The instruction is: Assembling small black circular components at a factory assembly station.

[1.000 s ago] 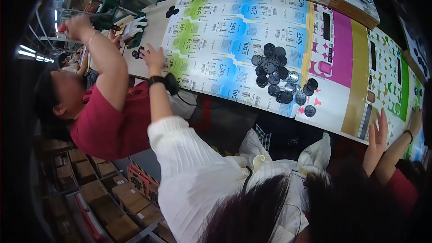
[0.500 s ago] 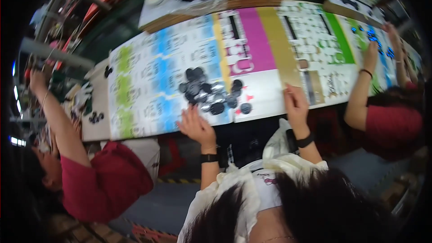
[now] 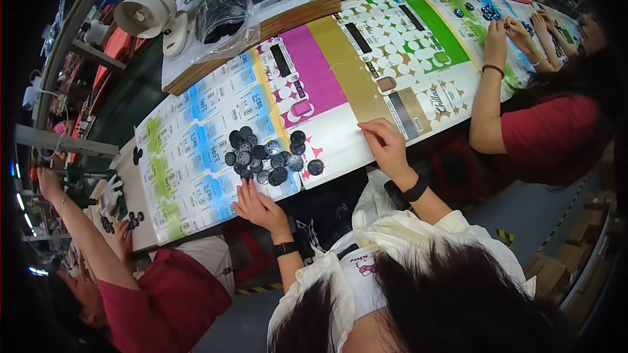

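A loose cluster of round black discs [image 3: 252, 150], like plastic caps or wheels, lies on the printed sheet in front of me. My left hand [image 3: 260, 210] is at the near edge of this cluster, its fingers stretched out with the tips at the closest disc; whether they touch it I cannot tell. To the right, my right hand [image 3: 387, 149] hovers over the white panel beside the gold stripe, fingers extended to the left and no object visible in them. A single black disc [image 3: 315, 167] lies between the hands, right of the cluster.
Plastic-wrapped dark parts [image 3: 226, 10] rest on stacked boards [image 3: 307, 12] behind, near a white fan [image 3: 140, 14]. Co-workers in red sit on both sides; the right one handles small pieces near blue shiny parts [image 3: 490, 12]. Black pieces [image 3: 134, 219] lie by the left co-worker.
The view has turned, shifting the table leftward in the picture. My hands keep about the same places beside the discs. The right co-worker's hands have come together.
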A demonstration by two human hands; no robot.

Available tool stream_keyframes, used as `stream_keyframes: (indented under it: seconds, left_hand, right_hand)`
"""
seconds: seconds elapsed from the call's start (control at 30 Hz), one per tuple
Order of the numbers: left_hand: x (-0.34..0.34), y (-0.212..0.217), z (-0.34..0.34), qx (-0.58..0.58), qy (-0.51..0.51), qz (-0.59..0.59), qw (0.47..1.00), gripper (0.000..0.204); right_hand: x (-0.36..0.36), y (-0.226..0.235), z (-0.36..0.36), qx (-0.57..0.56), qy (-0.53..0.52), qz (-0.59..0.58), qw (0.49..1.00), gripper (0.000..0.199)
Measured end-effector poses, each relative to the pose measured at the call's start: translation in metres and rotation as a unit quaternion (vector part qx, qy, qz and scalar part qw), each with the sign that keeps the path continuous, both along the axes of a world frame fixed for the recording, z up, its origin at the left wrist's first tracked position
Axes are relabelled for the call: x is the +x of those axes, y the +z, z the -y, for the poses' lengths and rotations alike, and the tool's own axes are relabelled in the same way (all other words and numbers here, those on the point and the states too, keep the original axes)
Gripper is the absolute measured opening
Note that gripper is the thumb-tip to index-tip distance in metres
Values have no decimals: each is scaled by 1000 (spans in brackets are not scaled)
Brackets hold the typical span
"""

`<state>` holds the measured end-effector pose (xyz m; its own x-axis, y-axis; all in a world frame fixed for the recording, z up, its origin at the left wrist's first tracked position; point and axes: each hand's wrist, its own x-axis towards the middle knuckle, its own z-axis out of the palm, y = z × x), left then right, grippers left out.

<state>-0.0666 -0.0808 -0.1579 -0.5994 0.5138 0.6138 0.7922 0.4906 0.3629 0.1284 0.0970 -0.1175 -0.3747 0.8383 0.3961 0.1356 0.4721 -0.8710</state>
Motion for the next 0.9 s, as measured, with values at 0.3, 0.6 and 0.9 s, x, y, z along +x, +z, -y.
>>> stream_keyframes:
  seconds: [0.3, 0.6, 0.9]
  left_hand:
    - [-5, 54, 7, 102, -47, 167, 979, 32]
    - [16, 296, -22, -297, -822, 237, 425, 22]
    - [16, 290, -17, -276, -857, 262, 347, 23]
  right_hand:
    - [20, 67, -23, -253, 201, -115, 939, 15]
    - [48, 266, 17, 192, 807, -66, 555, 24]
    - [44, 296, 35, 107, 833, 8, 543, 9]
